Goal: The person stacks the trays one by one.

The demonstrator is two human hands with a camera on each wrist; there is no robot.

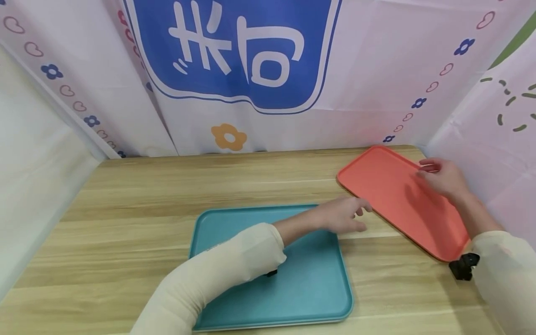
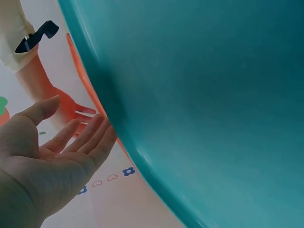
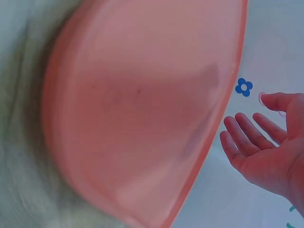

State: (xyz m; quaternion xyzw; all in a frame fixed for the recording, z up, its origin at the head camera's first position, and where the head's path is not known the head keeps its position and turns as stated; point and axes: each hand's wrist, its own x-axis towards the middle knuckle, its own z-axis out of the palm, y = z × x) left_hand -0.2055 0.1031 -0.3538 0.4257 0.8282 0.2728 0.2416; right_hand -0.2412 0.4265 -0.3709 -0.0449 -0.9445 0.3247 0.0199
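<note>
A teal tray (image 1: 289, 293) lies on the wooden table, and a red tray (image 1: 389, 186) lies at an angle behind it to the right. My left hand (image 1: 343, 215) reaches across the teal tray's far right corner, fingers loosely bent and holding nothing. In the left wrist view, that hand (image 2: 61, 156) shows its palm and spread fingers beside the teal rim (image 2: 142, 166). Over the red tray's right side hovers my right hand (image 1: 445, 179), its shadow falling on the tray. The right wrist view shows this hand (image 3: 266, 142) with relaxed fingers and a bare palm.
A white printed cloth (image 1: 360, 93) with a blue sign hangs along the table's far edge. Cloth walls (image 1: 494, 163) stand close on the right and on the left. A black wrist mount (image 1: 464, 266) sits at the right sleeve (image 1: 504, 279), near the red tray's front corner.
</note>
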